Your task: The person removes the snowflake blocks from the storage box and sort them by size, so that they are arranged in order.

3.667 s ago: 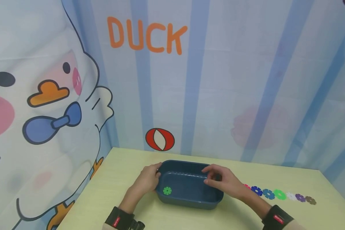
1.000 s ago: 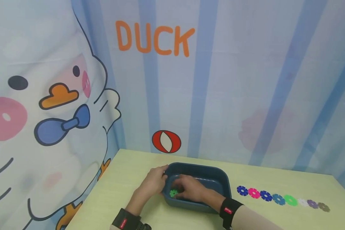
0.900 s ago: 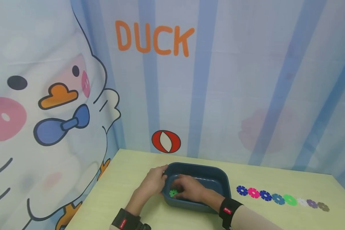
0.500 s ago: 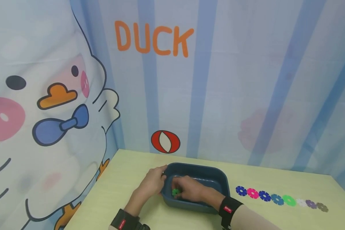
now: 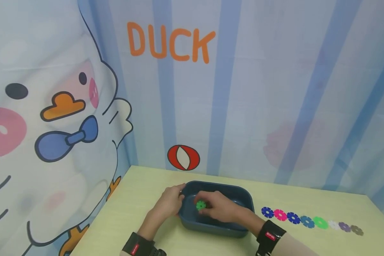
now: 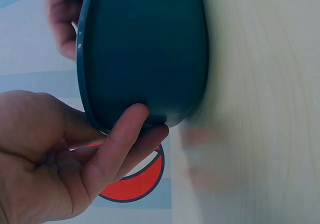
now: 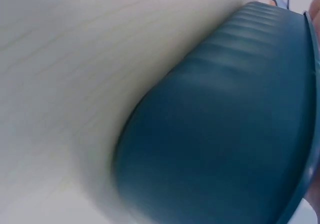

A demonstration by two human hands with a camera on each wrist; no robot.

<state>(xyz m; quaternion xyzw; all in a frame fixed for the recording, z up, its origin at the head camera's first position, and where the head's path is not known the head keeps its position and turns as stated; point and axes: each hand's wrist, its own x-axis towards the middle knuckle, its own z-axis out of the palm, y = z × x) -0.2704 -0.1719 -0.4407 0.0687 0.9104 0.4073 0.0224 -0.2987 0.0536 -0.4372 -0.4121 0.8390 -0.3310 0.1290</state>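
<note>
A dark blue rectangular plastic basin [image 5: 217, 231] stands on the pale yellow table. My left hand [image 5: 169, 201] grips its left end, thumb at the rim; in the left wrist view that hand's fingers [image 6: 117, 149] lie against the basin's outer wall. Reaching in over the basin, my right hand [image 5: 222, 207] pinches a small green notched plastic disc [image 5: 200, 205] between thumb and fingers. The disc appears raised off the basin floor. In the right wrist view the basin's outer wall [image 7: 220, 124] fills much of the picture, and the right hand is mostly hidden.
To the basin's right, a row of several notched discs lies on the table: dark blue [image 5: 267, 212], pink [image 5: 280, 214], teal, green, white, purple and brown [image 5: 357, 230]. A printed duck curtain [image 5: 243, 106] hangs behind the table [image 5: 147, 177].
My right hand has gone from the basin's right rim to the green disc at its left end, then raised it and moved slightly right. My left hand keeps its grip on the basin.
</note>
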